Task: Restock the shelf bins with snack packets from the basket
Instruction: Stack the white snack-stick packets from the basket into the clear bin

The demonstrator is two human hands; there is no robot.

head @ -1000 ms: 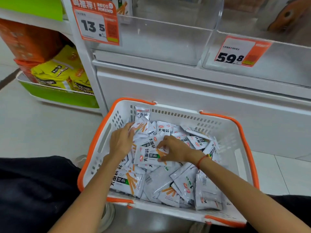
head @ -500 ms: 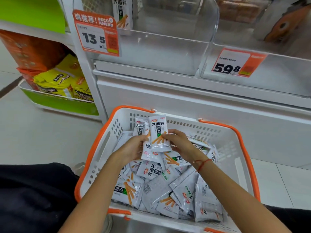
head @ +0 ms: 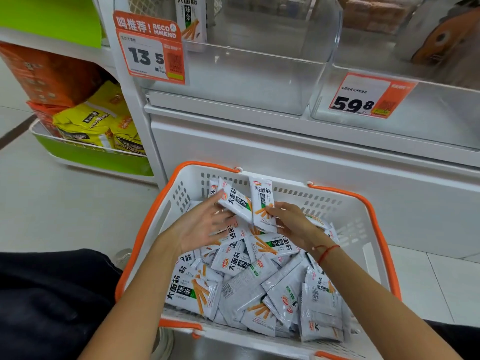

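Observation:
A white basket with an orange rim (head: 145, 224) stands on the floor below the shelf, filled with several white snack packets (head: 233, 281). My right hand (head: 291, 222) pinches one packet (head: 262, 201) upright above the pile. My left hand (head: 200, 224) lies beside it, fingers spread under and against a tilted packet (head: 233, 203). Above, a clear shelf bin (head: 246, 76) with a 13.5 price tag (head: 150, 48) holds one matching packet (head: 191, 19) at its back left.
A second clear bin (head: 415, 105) with a 59.8 tag sits to the right. A green shelf tray with yellow and orange bags (head: 93, 126) stands to the left. My dark trouser leg (head: 52, 302) is beside the basket's left side.
Both hands rose from the pile, the right lifting one packet upright and the left gathering another. The view tilted up, showing more of the shelf bins.

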